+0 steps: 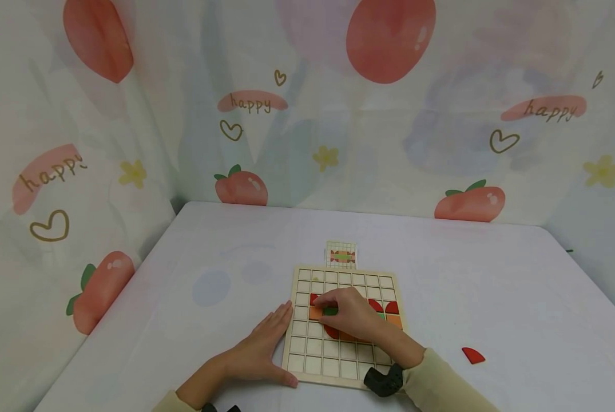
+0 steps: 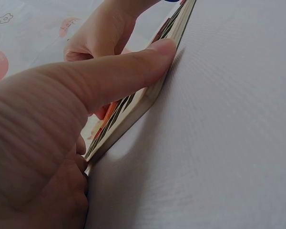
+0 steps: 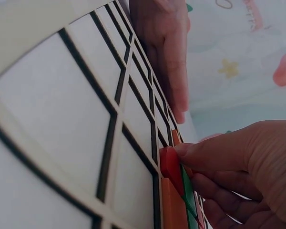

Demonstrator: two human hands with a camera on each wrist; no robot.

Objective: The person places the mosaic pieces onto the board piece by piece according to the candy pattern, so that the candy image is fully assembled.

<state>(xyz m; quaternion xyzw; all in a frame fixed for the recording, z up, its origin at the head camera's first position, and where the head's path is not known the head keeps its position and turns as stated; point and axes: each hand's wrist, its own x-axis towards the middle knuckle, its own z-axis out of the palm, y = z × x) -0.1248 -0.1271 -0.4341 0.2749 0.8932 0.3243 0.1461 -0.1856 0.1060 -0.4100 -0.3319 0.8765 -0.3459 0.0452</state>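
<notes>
A wooden grid board lies on the table, with red, orange and green flat pieces set in its middle rows. My left hand spans its front-left corner, fingers straight along the left side and thumb on the front edge. Over the pattern's left part is my right hand, fingers bent. Its thumb tip touches a red piece beside a green piece and an orange piece. The index fingertip is at another red piece. I cannot tell whether anything is pinched between them.
A small pattern card with a coloured design on a grid stands against the board's far edge. One loose red quarter-round piece lies on the table to the right of the board. A printed cloth backdrop rises behind the table.
</notes>
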